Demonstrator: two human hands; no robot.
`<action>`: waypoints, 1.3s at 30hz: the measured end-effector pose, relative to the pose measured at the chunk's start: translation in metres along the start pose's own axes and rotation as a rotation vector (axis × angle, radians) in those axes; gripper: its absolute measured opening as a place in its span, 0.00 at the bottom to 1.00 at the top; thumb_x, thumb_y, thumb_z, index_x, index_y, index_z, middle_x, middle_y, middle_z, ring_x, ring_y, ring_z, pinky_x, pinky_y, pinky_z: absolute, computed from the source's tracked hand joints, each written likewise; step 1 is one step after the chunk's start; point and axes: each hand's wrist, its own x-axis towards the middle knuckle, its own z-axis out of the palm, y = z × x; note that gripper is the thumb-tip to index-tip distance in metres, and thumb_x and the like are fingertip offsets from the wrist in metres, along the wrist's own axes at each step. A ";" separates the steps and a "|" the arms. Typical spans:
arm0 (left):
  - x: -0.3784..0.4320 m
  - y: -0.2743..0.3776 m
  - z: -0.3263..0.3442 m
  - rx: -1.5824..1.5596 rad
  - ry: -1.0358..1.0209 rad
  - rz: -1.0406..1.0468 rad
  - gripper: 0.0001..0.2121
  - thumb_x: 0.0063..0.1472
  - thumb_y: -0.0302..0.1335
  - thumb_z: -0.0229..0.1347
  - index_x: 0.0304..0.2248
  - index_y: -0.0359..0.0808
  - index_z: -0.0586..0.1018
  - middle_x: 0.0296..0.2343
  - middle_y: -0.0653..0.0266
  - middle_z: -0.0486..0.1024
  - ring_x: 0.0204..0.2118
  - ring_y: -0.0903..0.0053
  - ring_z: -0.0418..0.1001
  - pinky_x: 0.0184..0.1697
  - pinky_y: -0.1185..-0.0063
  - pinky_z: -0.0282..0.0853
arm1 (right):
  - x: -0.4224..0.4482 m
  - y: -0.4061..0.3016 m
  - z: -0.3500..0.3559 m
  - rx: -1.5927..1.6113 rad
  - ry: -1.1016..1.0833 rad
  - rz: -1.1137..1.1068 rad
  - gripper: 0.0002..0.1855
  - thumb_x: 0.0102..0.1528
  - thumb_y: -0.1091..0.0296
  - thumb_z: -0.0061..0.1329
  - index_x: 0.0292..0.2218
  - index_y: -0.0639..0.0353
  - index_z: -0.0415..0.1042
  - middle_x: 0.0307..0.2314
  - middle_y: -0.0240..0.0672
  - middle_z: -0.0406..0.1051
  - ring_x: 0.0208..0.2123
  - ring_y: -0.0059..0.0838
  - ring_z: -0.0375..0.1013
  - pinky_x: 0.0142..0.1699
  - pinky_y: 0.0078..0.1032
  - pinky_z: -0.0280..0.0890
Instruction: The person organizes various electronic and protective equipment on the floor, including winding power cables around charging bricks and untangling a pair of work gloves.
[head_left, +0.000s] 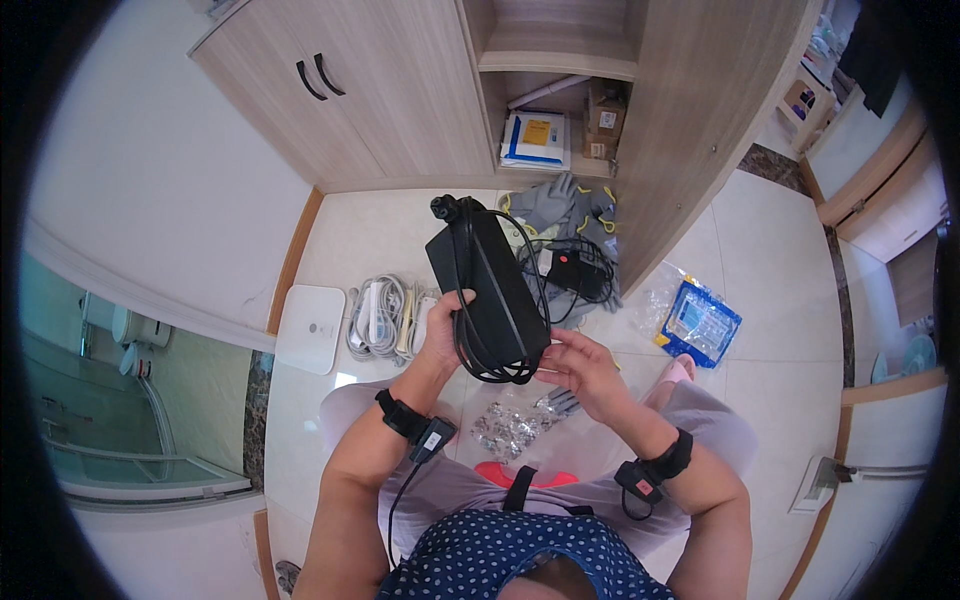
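Observation:
I hold a large black power adapter (499, 285) with its black cord (469, 330) looped around it. A plug end (444, 208) sticks out at the far end. My left hand (444, 330) grips the near left side, thumb over the cord. Fingertips of my right hand (585, 367) rest at the lower right corner, against the adapter and cord; the far side of that contact is hidden. Beneath, on the tiled floor, lie a smaller black adapter (577, 271) with a tangled cable and several grey work gloves (544, 202).
Bundled grey-white cables (382, 319) and a white flat device (310, 328) lie at left. Clear plastic packaging (510, 431) sits between my legs. A blue-yellow plastic packet (699, 322) is at right. Ahead stands a wooden cabinet (390, 97) with a projecting side panel (697, 142).

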 end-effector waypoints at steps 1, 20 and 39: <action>0.001 -0.002 -0.002 0.030 -0.031 0.019 0.22 0.51 0.29 0.51 0.46 0.28 0.69 0.37 0.51 0.74 0.38 0.62 0.75 0.45 0.68 0.72 | 0.000 -0.005 0.002 0.128 0.007 0.059 0.30 0.51 0.66 0.54 0.52 0.66 0.58 0.37 0.35 0.70 0.39 0.29 0.72 0.44 0.27 0.67; 0.003 -0.026 0.006 0.369 -0.226 0.027 0.35 0.44 0.18 0.58 0.54 0.33 0.59 0.48 0.62 0.65 0.52 0.72 0.64 0.56 0.75 0.58 | -0.004 0.003 0.021 -0.503 0.193 -0.196 0.46 0.40 0.59 0.65 0.52 0.68 0.52 0.43 0.41 0.63 0.45 0.28 0.65 0.49 0.24 0.63; 0.000 -0.029 0.019 0.262 -0.114 0.084 0.26 0.50 0.21 0.58 0.49 0.29 0.64 0.42 0.59 0.70 0.42 0.74 0.71 0.47 0.76 0.68 | 0.012 0.012 0.001 -0.156 0.195 0.080 0.26 0.62 0.47 0.32 0.50 0.59 0.61 0.40 0.31 0.67 0.41 0.23 0.68 0.45 0.26 0.64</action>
